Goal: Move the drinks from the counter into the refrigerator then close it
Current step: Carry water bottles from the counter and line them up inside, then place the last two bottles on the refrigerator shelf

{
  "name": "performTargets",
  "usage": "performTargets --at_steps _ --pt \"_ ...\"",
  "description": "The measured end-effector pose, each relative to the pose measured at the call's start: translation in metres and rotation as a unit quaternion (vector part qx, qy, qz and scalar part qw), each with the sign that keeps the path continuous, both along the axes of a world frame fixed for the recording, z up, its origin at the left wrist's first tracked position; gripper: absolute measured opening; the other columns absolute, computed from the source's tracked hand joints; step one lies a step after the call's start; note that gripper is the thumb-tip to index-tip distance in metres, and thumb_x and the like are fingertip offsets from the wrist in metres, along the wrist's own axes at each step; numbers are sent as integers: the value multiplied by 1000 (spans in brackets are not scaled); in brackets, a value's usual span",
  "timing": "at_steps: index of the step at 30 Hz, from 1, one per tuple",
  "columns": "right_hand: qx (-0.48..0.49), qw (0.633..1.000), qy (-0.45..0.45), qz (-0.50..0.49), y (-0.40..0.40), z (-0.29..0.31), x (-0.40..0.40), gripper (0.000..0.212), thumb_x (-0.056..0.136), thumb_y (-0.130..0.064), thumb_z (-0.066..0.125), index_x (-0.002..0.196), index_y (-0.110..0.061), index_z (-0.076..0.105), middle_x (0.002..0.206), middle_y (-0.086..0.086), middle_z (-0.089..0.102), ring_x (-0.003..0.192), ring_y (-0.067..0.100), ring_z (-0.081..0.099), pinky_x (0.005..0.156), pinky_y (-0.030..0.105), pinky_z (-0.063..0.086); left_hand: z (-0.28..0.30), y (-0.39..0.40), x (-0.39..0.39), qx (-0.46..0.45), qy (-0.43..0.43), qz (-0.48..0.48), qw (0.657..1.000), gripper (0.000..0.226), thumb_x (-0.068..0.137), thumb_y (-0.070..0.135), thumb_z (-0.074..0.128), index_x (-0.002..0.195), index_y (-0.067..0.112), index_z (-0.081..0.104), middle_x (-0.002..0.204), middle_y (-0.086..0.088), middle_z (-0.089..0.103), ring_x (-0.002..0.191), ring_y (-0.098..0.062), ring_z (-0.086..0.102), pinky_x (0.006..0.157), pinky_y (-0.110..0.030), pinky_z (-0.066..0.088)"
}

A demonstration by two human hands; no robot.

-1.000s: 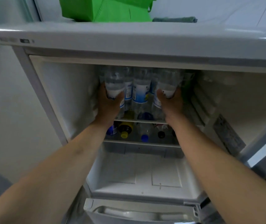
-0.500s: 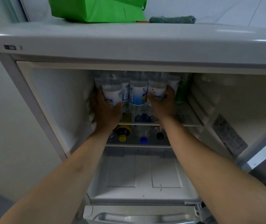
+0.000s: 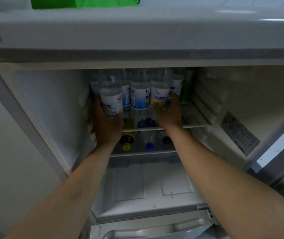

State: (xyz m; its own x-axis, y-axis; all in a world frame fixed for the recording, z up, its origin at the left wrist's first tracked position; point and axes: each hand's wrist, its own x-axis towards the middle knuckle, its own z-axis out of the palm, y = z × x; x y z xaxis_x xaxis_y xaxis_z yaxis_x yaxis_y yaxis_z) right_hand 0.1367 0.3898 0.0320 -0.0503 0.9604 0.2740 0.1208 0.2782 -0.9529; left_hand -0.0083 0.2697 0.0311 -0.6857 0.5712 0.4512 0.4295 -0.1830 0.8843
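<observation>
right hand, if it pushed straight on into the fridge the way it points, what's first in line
The right hand already wraps a clear bottle; right behind, probably another labelled bottle, though depth is unclear.

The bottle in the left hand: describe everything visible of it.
The bottle is clear plastic with a white and blue label carrying a yellow patch and blue characters. It stands roughly upright at the left end of the upper fridge shelf, in front of the row. The left hand wraps its lower part; its cap is out of sight.

bottle labels [image 3: 111, 105] blurred, "水" barely legible
</observation>
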Motion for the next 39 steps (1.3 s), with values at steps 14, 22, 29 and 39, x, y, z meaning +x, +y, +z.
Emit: performTargets --at_steps 14,22,29,39 --pt "11 999 -52 -8 -111 -46 93 26 90 -25 68 107 -40 57 96 -16 64 88 0 62 74 17 50 -40 -45 98 25 12 15 1000 70 86 7 70 147 9 35 146 -8 36 139 -25 37 114 -42 38" --pt "-91 992 -45 -77 -221 -115 226 17 89 -17 70 98 -30 64 88 -8 69 78 3 63 73 14 49 -96 -93 228 -82 -11 -141 987 62 91 14 67 142 30 37 128 9 46 115 -7 49 89 -21 48" --pt "-234 949 -32 -208 -337 -173 372 20 87 -26 73 106 -23 65 87 -8 67 78 1 64 71 13 49 -172 -161 321 -270 73 -331 901 47 91 17 68 134 20 49 117 6 55 106 -11 57 81 -14 43" --pt "-467 775 103 -413 -534 -275 506 34 91 -31 68 118 -11 63 100 6 67 75 18 60 67 32 49 -305 -261 307 -693 82 -390 601 51 82 22 80 120 -7 63 124 -28 63 113 -40 62 97 -45 49"
